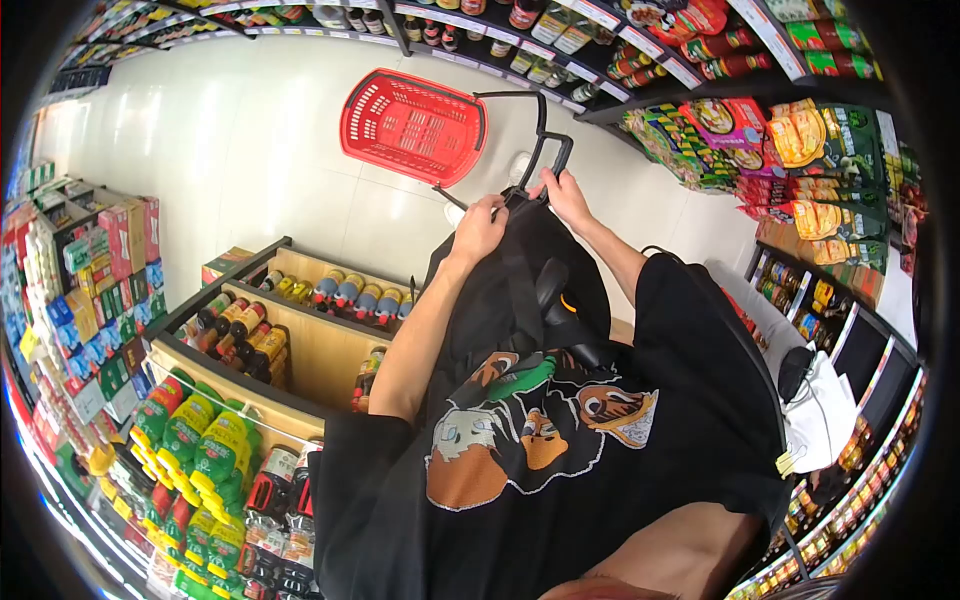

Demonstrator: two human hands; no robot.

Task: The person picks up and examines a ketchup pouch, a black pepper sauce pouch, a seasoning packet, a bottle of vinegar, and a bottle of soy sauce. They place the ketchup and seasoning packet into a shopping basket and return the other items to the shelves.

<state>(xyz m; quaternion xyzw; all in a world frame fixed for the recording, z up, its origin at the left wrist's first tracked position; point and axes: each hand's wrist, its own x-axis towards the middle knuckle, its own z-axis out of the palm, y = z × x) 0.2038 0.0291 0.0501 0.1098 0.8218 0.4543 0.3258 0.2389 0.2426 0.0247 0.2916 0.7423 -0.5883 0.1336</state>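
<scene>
My left hand [481, 231] is closed, its fingers pressed at the top edge of a black bag [500, 275] that hangs against my front. What exactly lies between those fingers is partly hidden. Beside it, my right hand [567, 200] closes at the lower end of a black pull handle [543, 118], which joins a red shopping basket [415, 127]. The basket stands on the floor ahead of me, with nothing visible inside. A black strap runs down the bag, and a dark object with an orange mark [570, 305] rests against it.
On the left, a wooden display stand [320, 345] holds several bottles, with green yellow-capped jugs [215, 440] nearer me. Stacked cartons [110, 270] stand farther left. Bagged goods [800, 160] hang at right. Shelves of jars [530, 50] line the far side. A white bag [820, 410] is at right.
</scene>
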